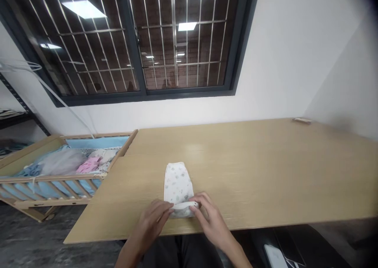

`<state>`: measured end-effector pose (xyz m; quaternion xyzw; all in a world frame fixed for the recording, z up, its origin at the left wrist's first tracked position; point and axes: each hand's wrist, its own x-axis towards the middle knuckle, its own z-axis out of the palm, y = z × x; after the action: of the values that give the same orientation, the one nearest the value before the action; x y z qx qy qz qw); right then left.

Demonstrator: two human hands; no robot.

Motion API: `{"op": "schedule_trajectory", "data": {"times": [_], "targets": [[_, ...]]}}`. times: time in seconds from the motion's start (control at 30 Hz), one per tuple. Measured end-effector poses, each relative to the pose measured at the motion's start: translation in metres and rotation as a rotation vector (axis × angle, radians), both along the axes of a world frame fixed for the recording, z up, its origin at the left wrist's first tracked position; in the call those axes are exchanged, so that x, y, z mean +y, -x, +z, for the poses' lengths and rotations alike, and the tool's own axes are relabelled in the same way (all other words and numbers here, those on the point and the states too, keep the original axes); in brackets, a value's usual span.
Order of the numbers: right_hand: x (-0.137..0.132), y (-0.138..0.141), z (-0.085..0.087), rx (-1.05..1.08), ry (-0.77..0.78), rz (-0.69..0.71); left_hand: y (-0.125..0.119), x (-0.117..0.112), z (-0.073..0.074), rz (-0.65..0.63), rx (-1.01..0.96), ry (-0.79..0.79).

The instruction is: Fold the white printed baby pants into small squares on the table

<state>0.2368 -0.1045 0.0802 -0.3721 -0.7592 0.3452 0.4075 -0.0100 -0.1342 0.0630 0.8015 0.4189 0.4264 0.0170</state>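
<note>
A small white printed garment (178, 185) lies folded into a narrow strip on the wooden table (265, 169), near the front edge. My left hand (153, 220) pinches the near end of the strip from the left. From the right, my right hand (211, 217) grips that same end, which is rolled or folded up between my fingers. Both hands are closed on the cloth.
A wooden baby crib (67, 177) with blue lining, a net and several small clothes stands to the left of the table. A barred window fills the wall behind. A small flat object (301, 120) lies at the table's far right. A phone (276, 256) sits below the table edge.
</note>
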Motion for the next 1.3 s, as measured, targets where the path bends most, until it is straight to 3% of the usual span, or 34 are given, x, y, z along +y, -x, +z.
{"op": "schedule_trajectory", "data": {"times": [0.13,0.33,0.43,0.5,0.6,0.67,0.73,0.83,0.93,1.07,1.2,1.3], "targets": [[0.064,0.014,-0.002,-0.005,-0.033,-0.043,0.007,0.059,0.01,0.098,-0.011,0.139],[0.175,0.045,-0.033,-0.019,0.052,-0.201,0.004,0.153,0.01,0.279,0.031,0.354],[0.21,0.059,-0.051,-0.112,0.069,-0.272,0.001,0.186,0.003,0.322,0.077,0.404],[0.222,0.065,-0.059,-0.149,0.068,-0.268,-0.001,0.196,0.002,0.362,0.115,0.43],[0.225,0.066,-0.062,-0.195,0.037,-0.251,-0.007,0.184,0.003,0.458,0.159,0.422],[0.217,0.063,-0.056,-0.203,-0.008,-0.248,-0.018,0.157,0.0,0.518,0.181,0.395],[0.2,0.058,-0.045,-0.227,-0.099,-0.188,-0.035,0.118,-0.012,0.551,0.209,0.361],[0.162,0.053,-0.024,-0.353,-0.24,0.107,-0.064,0.06,-0.046,0.607,0.296,0.201],[0.127,0.054,-0.011,-0.464,-0.263,0.449,-0.084,0.025,-0.077,0.611,0.322,0.147],[0.118,0.06,-0.022,-0.531,-0.214,0.655,-0.087,0.018,-0.089,0.64,0.327,0.145],[0.15,0.066,-0.047,-0.615,-0.201,0.611,-0.082,0.023,-0.086,0.62,0.338,0.162],[0.185,0.07,-0.055,-0.672,-0.228,0.539,-0.081,0.024,-0.085,0.627,0.35,0.15]]}}
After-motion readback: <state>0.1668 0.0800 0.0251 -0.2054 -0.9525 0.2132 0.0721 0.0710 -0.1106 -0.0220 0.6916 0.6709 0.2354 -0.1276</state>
